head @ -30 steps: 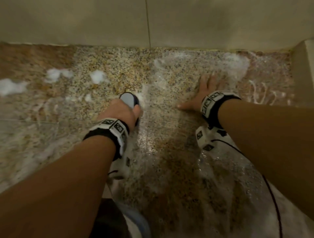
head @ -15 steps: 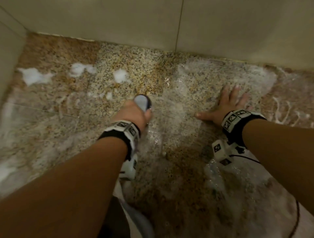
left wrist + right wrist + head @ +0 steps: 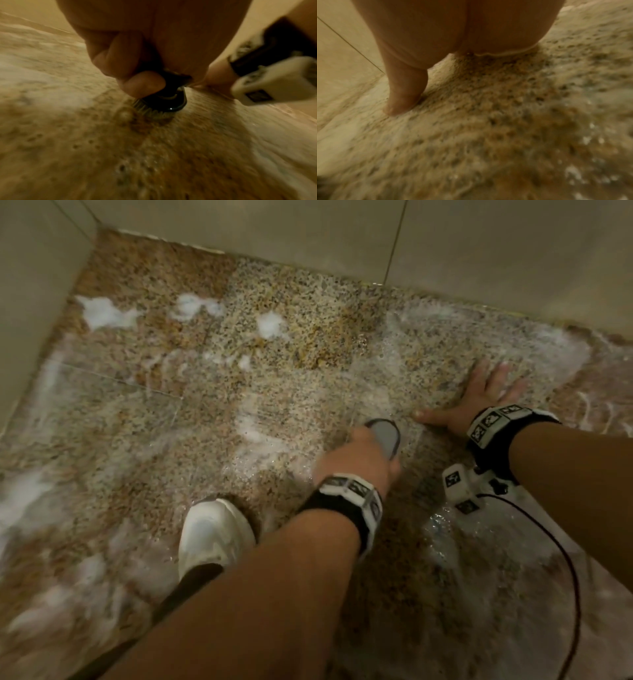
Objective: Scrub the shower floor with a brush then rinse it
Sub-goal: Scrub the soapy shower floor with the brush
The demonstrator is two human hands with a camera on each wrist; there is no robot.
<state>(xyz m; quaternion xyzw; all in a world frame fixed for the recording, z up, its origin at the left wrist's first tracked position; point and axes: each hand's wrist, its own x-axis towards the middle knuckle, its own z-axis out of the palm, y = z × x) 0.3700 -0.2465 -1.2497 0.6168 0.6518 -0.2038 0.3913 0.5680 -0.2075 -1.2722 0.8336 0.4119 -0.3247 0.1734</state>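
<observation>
Shifted rightward since the earlier frames: left hand (image 3: 359, 457) and brush (image 3: 385, 436), now just beside the right hand's thumb; white shoe (image 3: 214, 530) newly showing. Scrubbing seemingly midway, rinse not begun. Speckled granite shower floor (image 3: 308, 302), wet and glossy, suds smeared at centre, foam clumps (image 3: 102, 311) untouched near the far corner. Right hand (image 3: 479, 398) flat, spread, bracing. Left fingers (image 3: 142, 83) curled round the brush's dark handle, bristles (image 3: 150, 112) pressed down.

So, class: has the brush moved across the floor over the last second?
Yes: the brush slid nearer the right hand, away from the foam blob.
</observation>
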